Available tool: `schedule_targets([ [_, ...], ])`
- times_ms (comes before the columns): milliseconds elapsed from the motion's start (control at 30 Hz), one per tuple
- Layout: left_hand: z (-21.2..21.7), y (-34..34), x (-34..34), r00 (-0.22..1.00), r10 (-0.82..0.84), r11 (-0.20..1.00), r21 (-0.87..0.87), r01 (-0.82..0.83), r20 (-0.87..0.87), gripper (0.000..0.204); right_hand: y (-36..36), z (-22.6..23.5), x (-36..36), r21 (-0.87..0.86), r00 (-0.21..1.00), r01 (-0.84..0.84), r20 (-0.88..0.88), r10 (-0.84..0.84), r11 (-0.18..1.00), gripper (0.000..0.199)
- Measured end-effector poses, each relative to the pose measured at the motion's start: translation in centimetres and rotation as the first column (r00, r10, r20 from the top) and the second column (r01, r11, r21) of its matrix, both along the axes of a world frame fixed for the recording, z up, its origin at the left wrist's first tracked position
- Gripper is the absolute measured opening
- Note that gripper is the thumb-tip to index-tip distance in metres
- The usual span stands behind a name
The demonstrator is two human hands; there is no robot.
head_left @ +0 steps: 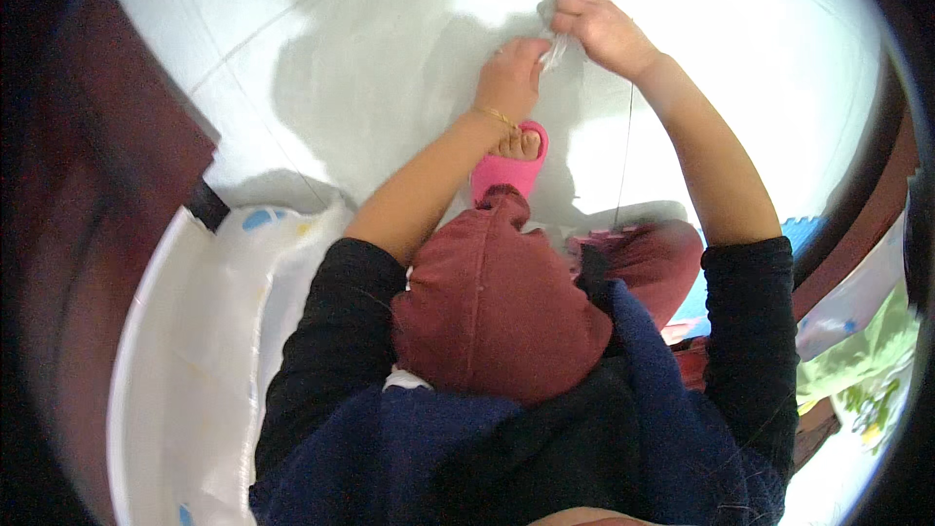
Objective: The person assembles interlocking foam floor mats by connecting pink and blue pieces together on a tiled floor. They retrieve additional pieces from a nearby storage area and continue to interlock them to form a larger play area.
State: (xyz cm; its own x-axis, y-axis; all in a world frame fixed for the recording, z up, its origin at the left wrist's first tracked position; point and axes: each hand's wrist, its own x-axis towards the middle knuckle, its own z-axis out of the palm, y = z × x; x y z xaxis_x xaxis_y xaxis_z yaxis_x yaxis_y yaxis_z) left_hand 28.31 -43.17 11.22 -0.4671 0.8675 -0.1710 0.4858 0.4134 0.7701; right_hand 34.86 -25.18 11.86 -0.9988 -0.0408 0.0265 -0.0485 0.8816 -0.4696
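Observation:
My left hand (510, 76) and my right hand (602, 31) meet above the white floor, both pinching a small clear, crinkled piece (555, 49) of what looks like plastic film. A thin dark thread or cord (626, 151) hangs down from my right hand. A thin gold bracelet (499, 118) circles my left wrist. Below the hands, my foot in a pink slipper (506, 170) rests on the floor. My knee in maroon trousers (492, 307) is raised in the middle of the view.
A white tiled floor (370, 49) lies ahead. A dark red-brown wooden piece of furniture (117, 166) stands at left. White cloth with coloured dots (214, 331) lies at lower left. Blue foam mat pieces (804, 234) and a green-patterned sheet (867, 370) lie at right.

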Motion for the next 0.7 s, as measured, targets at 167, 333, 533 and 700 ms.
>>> schedule_targets([
  [167,1.7,-2.1,-6.9,0.983,0.141,0.981,-0.119,-0.155,-0.119,0.031,-1.7,0.0,-7.6,-0.276,0.995,0.001,-0.099,-0.03,0.961,0.01],
  [333,2.5,-8.1,-12.1,0.918,0.081,0.857,-0.444,-0.262,-0.387,0.028,-10.1,-3.1,-14.5,-0.241,0.984,-0.047,-0.177,0.004,0.969,0.009],
  [533,2.1,-14.3,-6.1,0.944,0.09,0.748,-0.604,-0.275,-0.319,0.021,-16.7,-1.6,-11.5,-0.11,0.967,-0.252,-0.078,0.244,0.962,0.011],
  [700,2.4,-13.5,-6.4,0.989,0.146,0.784,-0.609,-0.124,-0.015,0.014,-14.2,-2.0,-8.3,-0.213,0.93,-0.315,-0.263,0.256,0.925,0.008],
])
